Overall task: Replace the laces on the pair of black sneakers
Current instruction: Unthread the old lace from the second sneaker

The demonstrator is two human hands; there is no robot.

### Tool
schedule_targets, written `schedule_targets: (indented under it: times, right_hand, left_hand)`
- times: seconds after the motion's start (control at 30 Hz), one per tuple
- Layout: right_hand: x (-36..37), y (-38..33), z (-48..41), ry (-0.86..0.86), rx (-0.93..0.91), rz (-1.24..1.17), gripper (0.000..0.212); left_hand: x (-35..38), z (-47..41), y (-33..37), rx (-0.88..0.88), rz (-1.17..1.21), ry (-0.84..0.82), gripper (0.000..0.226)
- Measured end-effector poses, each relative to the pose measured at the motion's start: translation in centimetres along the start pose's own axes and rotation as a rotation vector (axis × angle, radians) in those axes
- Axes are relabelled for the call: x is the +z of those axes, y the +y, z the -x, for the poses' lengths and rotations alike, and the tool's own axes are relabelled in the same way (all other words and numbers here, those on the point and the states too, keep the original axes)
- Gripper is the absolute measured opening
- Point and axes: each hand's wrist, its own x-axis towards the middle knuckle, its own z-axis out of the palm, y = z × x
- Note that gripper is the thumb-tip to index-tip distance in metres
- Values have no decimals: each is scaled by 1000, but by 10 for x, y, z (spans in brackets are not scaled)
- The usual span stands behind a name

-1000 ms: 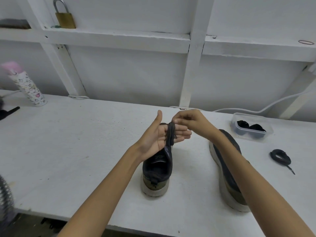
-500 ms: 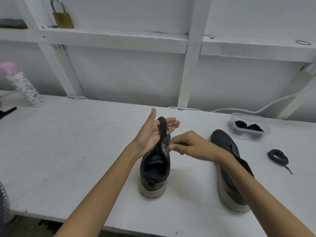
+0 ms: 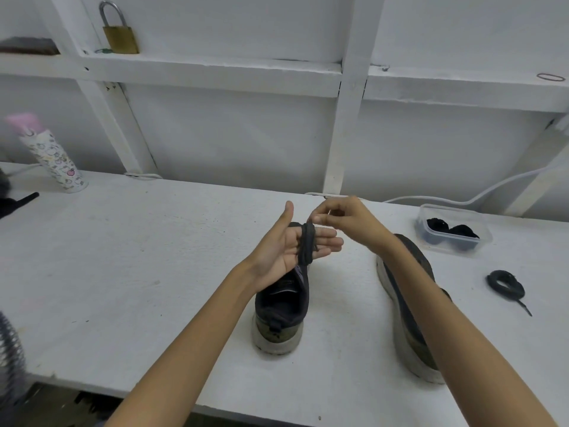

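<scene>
As the right hand (image 3: 345, 220) rose again, pinching the lace (image 3: 306, 245), another turn wrapped the left hand (image 3: 286, 254) and its straight fingers (image 3: 329, 241) above the sneaker (image 3: 281, 306) on the bench (image 3: 154, 257), suggesting the bundle was nearly finished.

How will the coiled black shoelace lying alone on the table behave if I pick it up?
The coiled black shoelace is probably floppy: it lies flat in a loose ring on the white table, one tip trailing out. Lifted by one strand, it would likely uncoil and dangle. It looks thin, so likely very light.
</scene>
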Motion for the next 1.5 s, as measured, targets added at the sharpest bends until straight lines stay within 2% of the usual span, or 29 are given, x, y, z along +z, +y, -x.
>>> schedule_targets:
  times: [0.1,0.2,0.33,0.5,0.67,0.73,0.9,1.07,1.23,1.37,1.5]
  right_hand:
    - [23,16,12,13,82,-123,25]
    - [43,22,26,143,204,-208,28]
    - [51,18,45,287,152,-173,44]
    - [57,17,59,397,34,-87,19]
    - [55,10,63,466,68,-147,8]
    - [53,6,64,452,107,-263,4]
    - [51,2,64,342,198,-547,11]
    - [45,3,60,187,349,-712,12]
    - [46,12,52,47,465,-957,25]
    - [50,18,47,-15,462,-963,8]
    - [53,20,42,-28,385,-932,24]
  left_hand:
    - [2,0,6,15,78,-17,89]
    - [1,-2,8,21,168,-21,89]
    - [2,-2,5,37,225,-12,81]
    - [4,-7,0,101,299,135,39]
    - [4,-7,-3,88,304,203,29]
    - [3,-6,-2,79,312,192,27]
    - [3,-7,0,74,297,169,27]
    - [2,-5,-5,30,166,185,37]
    - [0,-7,-7,7,61,193,41]
    - [-2,-7,-7,-8,20,210,42]
    - [-5,-7,-5,-38,24,211,48]
